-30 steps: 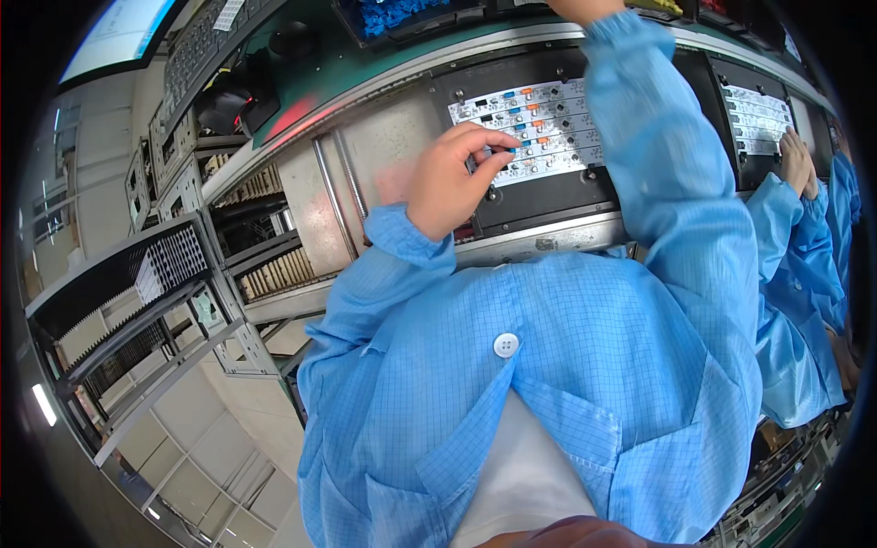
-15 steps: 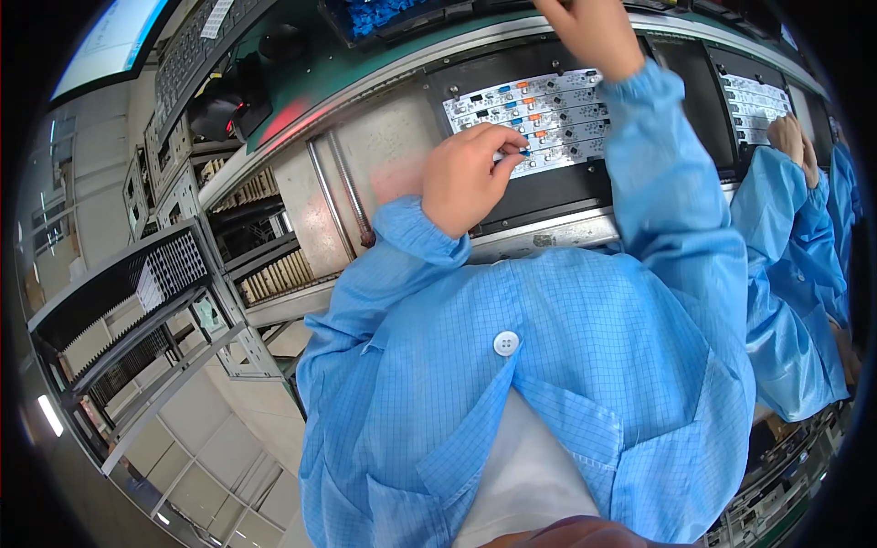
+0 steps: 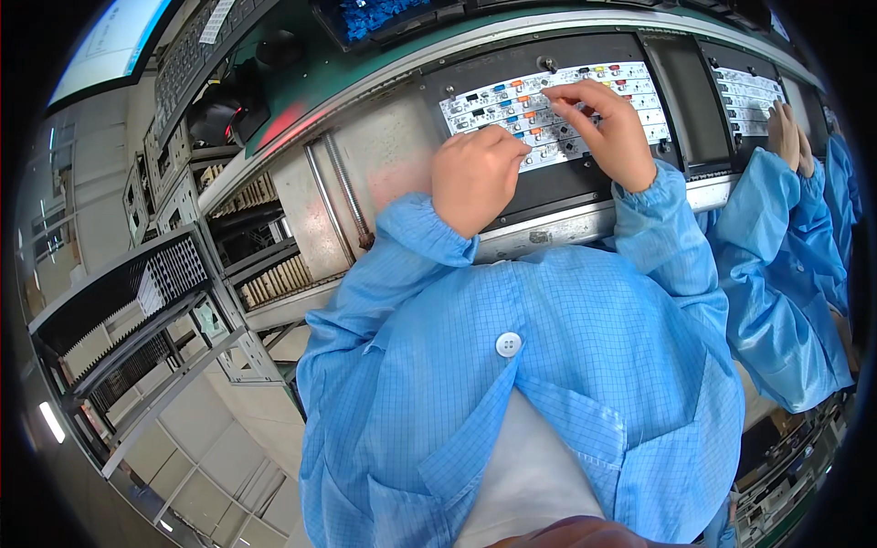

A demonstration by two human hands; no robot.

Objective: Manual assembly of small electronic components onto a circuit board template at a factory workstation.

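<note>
Since the earlier frames, the right hand [image 3: 607, 132] has come down from the top edge to the white circuit boards [image 3: 553, 135]. Its grip has thumb and forefinger nearly together above them; whether a part is pinched cannot be told. At the boards' left side, the left hand [image 3: 475, 178] curls its fingertips close, their contents hidden. Around the boards runs a black carrier [image 3: 571, 194], faintly marked along its top. Beyond, on the green desk [image 3: 324, 68], stands a bin of blue parts [image 3: 388, 14]. Farther left, a keyboard [image 3: 183, 87] bears a white label [image 3: 216, 20] near a lit screen [image 3: 105, 55], both with unreadably small print.
</note>
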